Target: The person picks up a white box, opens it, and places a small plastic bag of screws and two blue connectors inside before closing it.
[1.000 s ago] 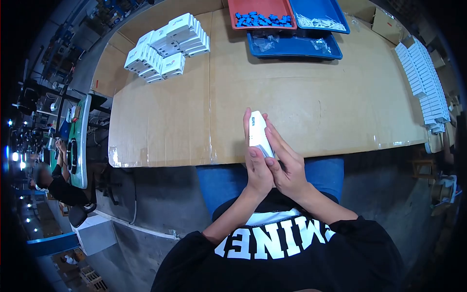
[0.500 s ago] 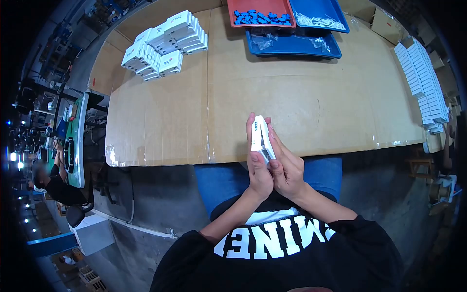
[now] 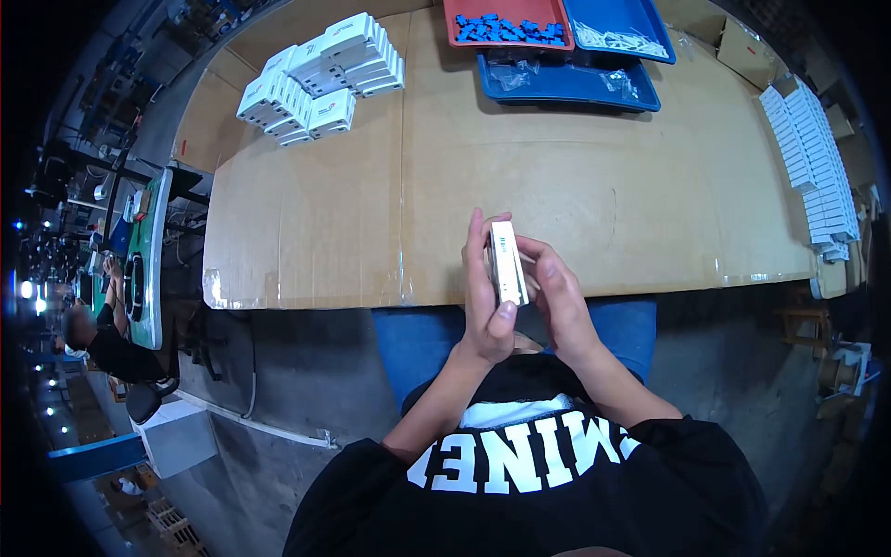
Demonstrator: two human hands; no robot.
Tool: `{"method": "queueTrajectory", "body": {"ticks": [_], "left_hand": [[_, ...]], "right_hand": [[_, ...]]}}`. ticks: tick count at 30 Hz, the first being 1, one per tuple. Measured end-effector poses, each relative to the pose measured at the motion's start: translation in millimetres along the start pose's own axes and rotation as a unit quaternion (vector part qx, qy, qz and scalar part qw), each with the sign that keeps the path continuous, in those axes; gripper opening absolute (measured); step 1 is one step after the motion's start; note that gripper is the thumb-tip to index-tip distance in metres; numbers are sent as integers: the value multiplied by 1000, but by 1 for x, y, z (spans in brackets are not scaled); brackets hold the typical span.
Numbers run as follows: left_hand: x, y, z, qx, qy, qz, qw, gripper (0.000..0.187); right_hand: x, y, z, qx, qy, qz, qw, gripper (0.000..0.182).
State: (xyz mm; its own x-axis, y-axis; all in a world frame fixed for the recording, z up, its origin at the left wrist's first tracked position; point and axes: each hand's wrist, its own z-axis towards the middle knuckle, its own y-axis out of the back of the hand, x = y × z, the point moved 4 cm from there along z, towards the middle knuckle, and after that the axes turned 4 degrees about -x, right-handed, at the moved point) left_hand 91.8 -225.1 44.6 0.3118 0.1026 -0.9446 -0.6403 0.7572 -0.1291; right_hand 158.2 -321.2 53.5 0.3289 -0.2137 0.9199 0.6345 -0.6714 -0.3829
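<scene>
White and narrow, the box (image 3: 506,263) is held above the table's (image 3: 306,232) near edge, clasped by the left hand (image 3: 481,311), thumb pressing its near end; the right hand (image 3: 568,306) curves loosely beside it, contact unclear. It looks light, stiff and smooth, best pinched by its 2 long sides. Toward the far edge, a red tray (image 3: 510,7) holds blue pieces (image 3: 510,31), the upper blue tray (image 3: 608,14) white sticks (image 3: 631,43), the lower blue tray (image 3: 566,97) clear bags (image 3: 513,76).

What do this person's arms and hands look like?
The left hand and right hand are ungloved, with no watch showing. The forearms are bare up to loose black sleeves ending near the elbows. The black top has white letters across the front.
</scene>
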Motion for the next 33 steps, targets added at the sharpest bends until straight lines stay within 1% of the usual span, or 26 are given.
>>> {"method": "queueTrajectory", "body": {"ticks": [2, 3, 4, 5, 9, 11, 15, 17, 18, 20, 21, 22, 24, 28, 31, 33], "left_hand": [[10, -2, -5, 15, 0, 8, 1000, 115], [11, -3, -8, 18, 0, 21, 1000, 117], [11, -5, -10, 22, -3, 34, 999, 119], [6, -8, -11, -15, -35, 26, 999, 118], [1, -4, -9, -43, -52, 81, 994, 124], [1, -2, -9, -57, -94, 101, 989, 123], [-6, -2, -8, -33, -105, 97, 989, 121], [-15, -2, -10, -36, -85, 111, 990, 123], [-14, -2, -10, -36, -84, 111, 990, 123], [-15, 1, -9, -81, -132, 90, 984, 111], [-15, 1, -10, -98, -142, 82, 982, 100], [-14, 1, -11, -98, -141, 83, 982, 100], [-13, 3, -14, -103, -158, 72, 979, 96], [-13, 2, -15, -107, -174, 60, 977, 97], [-12, 2, -14, -114, -186, 53, 974, 99], [-12, 1, -15, -107, -169, 12, 980, 101]], "right_hand": [[7, -9, -6, -7, -80, -16, 997, 58], [10, -13, -9, -39, -118, -6, 992, 57], [8, -15, -9, -40, -117, -6, 992, 57], [5, -17, -9, -39, -107, 2, 994, 58], [4, -21, -12, -28, -93, 23, 995, 61], [6, -23, -14, -22, -82, 27, 996, 62], [19, -30, -19, -12, -51, 11, 999, 64], [23, -31, -21, -12, -42, 7, 999, 64], [25, -33, -22, 6, -34, 11, 999, 65], [25, -35, -24, 24, -26, 16, 999, 65], [24, -36, -24, 35, -7, 8, 999, 64], [24, -37, -25, 45, 12, -1, 999, 63], [23, -38, -27, 48, 20, -4, 999, 61], [22, -38, -30, 57, 45, -31, 997, 57], [20, -35, -30, 49, 34, -53, 997, 55], [21, -37, -32, 40, 40, -57, 997, 56]]}}
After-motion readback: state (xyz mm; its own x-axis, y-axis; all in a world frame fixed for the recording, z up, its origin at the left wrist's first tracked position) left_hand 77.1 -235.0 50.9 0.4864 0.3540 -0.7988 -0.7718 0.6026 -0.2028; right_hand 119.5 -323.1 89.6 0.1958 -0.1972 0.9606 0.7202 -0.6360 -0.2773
